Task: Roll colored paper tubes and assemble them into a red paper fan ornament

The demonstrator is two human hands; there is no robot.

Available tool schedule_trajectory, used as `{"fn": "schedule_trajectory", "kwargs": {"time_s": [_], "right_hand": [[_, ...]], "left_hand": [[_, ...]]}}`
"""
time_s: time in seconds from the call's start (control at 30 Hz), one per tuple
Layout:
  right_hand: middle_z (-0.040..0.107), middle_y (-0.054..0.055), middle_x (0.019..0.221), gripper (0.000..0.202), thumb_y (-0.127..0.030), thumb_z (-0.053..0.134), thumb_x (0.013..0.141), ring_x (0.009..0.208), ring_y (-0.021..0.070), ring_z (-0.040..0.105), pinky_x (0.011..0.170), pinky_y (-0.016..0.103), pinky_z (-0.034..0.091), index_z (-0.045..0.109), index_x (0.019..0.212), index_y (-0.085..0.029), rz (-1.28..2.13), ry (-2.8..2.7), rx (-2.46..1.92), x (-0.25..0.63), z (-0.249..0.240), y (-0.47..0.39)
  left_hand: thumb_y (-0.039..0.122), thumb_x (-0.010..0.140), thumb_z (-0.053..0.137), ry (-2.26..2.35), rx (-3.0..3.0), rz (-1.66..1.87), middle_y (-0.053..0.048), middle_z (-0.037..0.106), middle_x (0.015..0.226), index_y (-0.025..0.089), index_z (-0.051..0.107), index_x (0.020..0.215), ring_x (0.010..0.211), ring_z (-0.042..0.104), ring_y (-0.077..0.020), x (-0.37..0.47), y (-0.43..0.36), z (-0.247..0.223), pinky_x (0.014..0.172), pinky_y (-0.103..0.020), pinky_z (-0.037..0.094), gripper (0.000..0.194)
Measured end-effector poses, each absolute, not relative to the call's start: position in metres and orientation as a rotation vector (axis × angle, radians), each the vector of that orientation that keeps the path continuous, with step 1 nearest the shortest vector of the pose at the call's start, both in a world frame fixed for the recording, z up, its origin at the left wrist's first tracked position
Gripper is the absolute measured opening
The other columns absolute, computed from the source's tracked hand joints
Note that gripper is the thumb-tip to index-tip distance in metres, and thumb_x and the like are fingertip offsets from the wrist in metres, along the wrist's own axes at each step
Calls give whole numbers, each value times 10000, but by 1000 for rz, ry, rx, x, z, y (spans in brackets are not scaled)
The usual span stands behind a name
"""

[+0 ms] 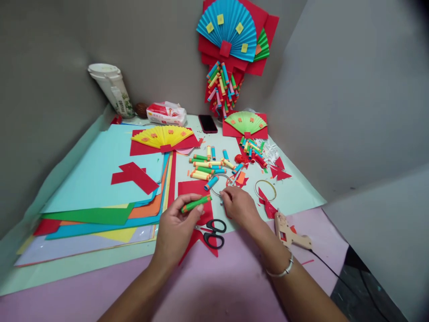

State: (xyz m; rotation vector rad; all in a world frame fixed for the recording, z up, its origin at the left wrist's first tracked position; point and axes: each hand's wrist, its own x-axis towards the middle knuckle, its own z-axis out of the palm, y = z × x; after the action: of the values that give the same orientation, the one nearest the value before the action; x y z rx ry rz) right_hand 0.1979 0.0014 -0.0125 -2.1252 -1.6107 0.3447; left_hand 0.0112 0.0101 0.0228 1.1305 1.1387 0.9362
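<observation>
My left hand (pixel 179 223) is closed around a small green paper roll (pixel 196 204) with an orange band at its end. To its right, my right hand (pixel 239 205) has its fingers pinched at the lower edge of a thin silvery ring (pixel 214 191); whatever lies between the fingertips is hidden. A blue roll with orange ends (pixel 211 183) rests at the ring's left side. Black-handled scissors (pixel 214 233) lie on red paper (pixel 196 190) between my hands. Just beyond are several loose yellow, green and blue paper rolls (pixel 203 170).
A glue gun (pixel 291 233) with a black cord lies at right, near a second ring (pixel 265 191) and red scraps. Stacked coloured sheets (pixel 100 179) cover the left. Behind are a yellow fan (pixel 164 136), a green fan (pixel 246 123), a phone (pixel 208 124), wipes (pixel 166 113) and a cup (pixel 112 89).
</observation>
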Motion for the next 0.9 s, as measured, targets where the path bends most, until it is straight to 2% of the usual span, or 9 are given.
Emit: {"fn": "schedule_trajectory", "kwargs": {"time_s": [0.13,0.23,0.3,0.43,0.5,0.57,0.73,0.8,0.9], "right_hand": [[647,29,696,159,-307,555,878,635,180,556,584,286,328,647,783,-218,379,-1464,-2112,196,-15,-3],[571,-24,613,110,-328,596,842,583,165,525,568,277,342,625,830,-222,470,-1230,-2002,200,-11,-11],[558,-49,624,208,-373,622,829,561,151,523,552,267,364,598,962,-216,563,-1041,-1854,203,-7,-17],[602,-56,686,547,-425,673,810,587,129,541,591,262,419,487,1267,-187,748,-805,-1554,206,1,-26],[620,-45,716,622,-405,699,795,631,129,558,635,271,441,465,1326,-178,805,-755,-1470,205,4,-29],[632,-35,765,576,-379,724,777,646,123,565,643,271,456,512,1275,-183,835,-722,-1398,203,6,-31],[659,11,894,232,-328,715,794,725,136,617,655,277,516,612,963,-205,775,-750,-1265,198,11,-37],[673,30,929,185,-331,697,814,782,159,643,685,299,540,615,928,-212,743,-767,-1243,196,13,-39],[671,18,887,146,-339,693,827,736,150,645,673,299,549,639,893,-220,748,-812,-1273,194,15,-42]], "left_hand": [[382,737,765,1115,1132,938,-28,707,901,199,669,984,744,659,-172,10,10,24,633,-245,506,322],[390,740,763,1101,1128,949,-13,696,848,201,672,979,695,645,-159,9,10,22,627,-248,506,318],[391,741,765,1094,1123,952,-2,688,815,205,671,975,666,633,-148,8,10,22,621,-244,503,314],[395,753,760,1084,1117,938,3,696,834,226,672,971,658,624,-134,9,10,21,630,-236,511,289],[400,759,757,1079,1120,928,4,697,826,233,674,966,650,620,-131,9,10,21,640,-240,517,278],[401,759,758,1076,1128,912,4,692,800,231,674,958,636,615,-129,9,10,20,639,-243,520,275],[394,775,746,1052,1141,858,-13,693,766,215,667,969,669,643,-154,11,9,19,629,-246,520,275],[384,767,754,1046,1147,852,-20,701,777,208,666,968,696,662,-168,12,7,20,634,-248,524,281],[374,745,771,1042,1141,842,-16,704,787,202,666,952,715,676,-175,14,6,23,654,-253,533,289]]}}
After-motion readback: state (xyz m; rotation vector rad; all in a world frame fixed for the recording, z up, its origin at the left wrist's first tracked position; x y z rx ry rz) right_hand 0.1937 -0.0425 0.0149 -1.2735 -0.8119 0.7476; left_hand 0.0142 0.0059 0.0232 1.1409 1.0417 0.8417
